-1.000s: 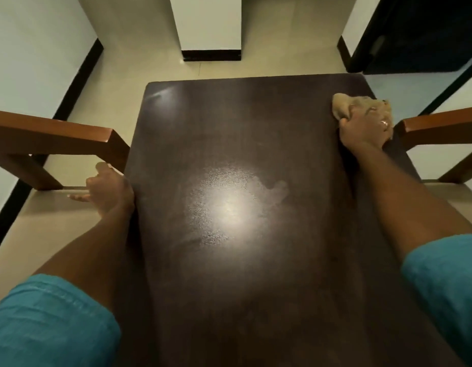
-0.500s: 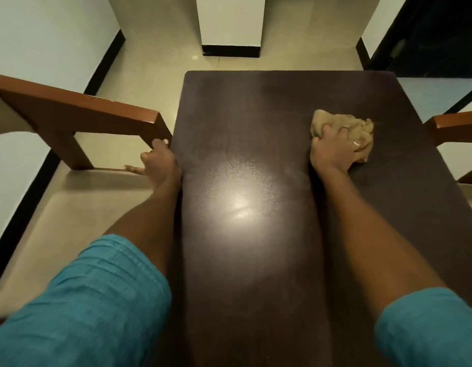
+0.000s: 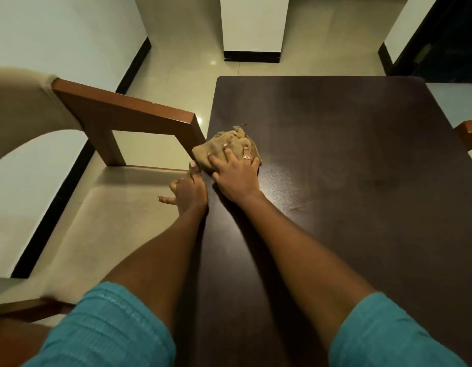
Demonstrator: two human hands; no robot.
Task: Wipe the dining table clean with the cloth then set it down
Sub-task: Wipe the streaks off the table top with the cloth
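A crumpled tan cloth (image 3: 228,144) lies on the dark brown dining table (image 3: 335,168), right at its left edge. My right hand (image 3: 236,176) lies flat on the cloth, fingers spread, and presses it against the tabletop. Just beside it, my left hand (image 3: 188,193) rests against the table's left edge. Its thumb points up along the edge and its fingers stretch out below the tabletop level, holding nothing. The thumb tip nearly touches the cloth.
A wooden chair with a beige seat (image 3: 92,207) and a brown armrest (image 3: 129,112) stands tight against the table's left side. Another chair's armrest (image 3: 469,132) shows at the right edge. A white pillar (image 3: 252,27) stands beyond the table's far end.
My right hand has swept the cloth from the table's right side across to the left edge, next to my left hand. The view has turned left with it.
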